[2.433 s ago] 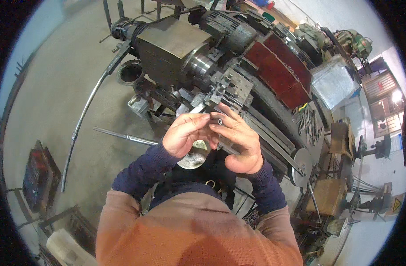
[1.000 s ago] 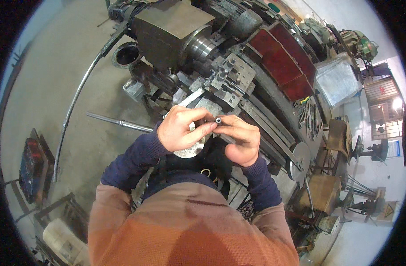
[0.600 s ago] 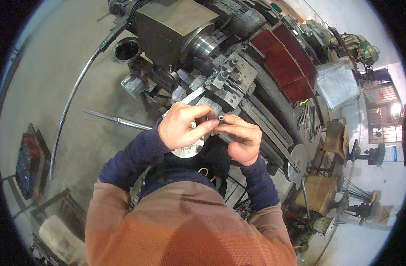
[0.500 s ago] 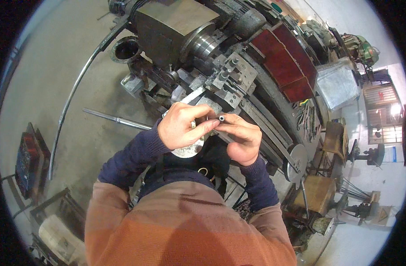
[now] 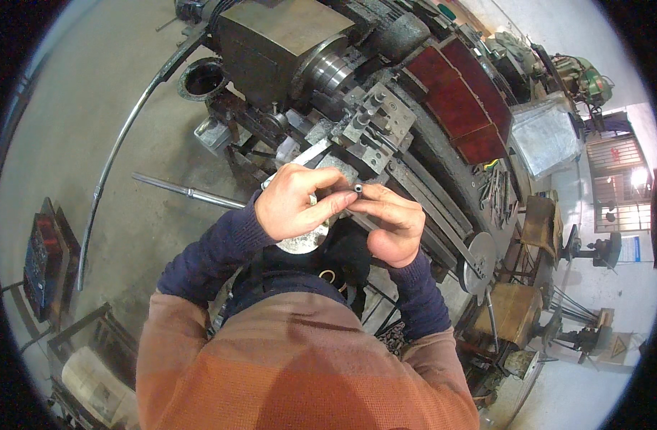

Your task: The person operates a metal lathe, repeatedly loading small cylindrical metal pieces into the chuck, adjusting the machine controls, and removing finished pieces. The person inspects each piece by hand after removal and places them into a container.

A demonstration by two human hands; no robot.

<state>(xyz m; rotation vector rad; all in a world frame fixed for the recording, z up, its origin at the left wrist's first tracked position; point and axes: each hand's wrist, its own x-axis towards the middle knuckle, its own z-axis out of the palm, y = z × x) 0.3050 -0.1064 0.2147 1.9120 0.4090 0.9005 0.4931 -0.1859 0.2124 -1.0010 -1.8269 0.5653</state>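
Observation:
Between my two hands, in front of a metal lathe, is a small dark metal tube (image 5: 358, 188) whose round hollow end faces up. My left hand (image 5: 300, 203) is closed, pinching it with thumb and forefinger. From the other side, the bent fingers of my right hand (image 5: 393, 223) close on it too, and they hide most of its length. Just beyond the hands sits the lathe's tool post (image 5: 386, 125) with its bolts and clamped tool. Farther off is the shiny round chuck (image 5: 330, 74).
A long steel lever (image 5: 188, 192) sticks out left beside my left forearm. A handwheel (image 5: 477, 264) stands to the right. Dark red trays (image 5: 457, 100) lie behind the lathe bed, with several wrenches (image 5: 496, 190) nearby. A bench grinder (image 5: 593, 251) is at the far right.

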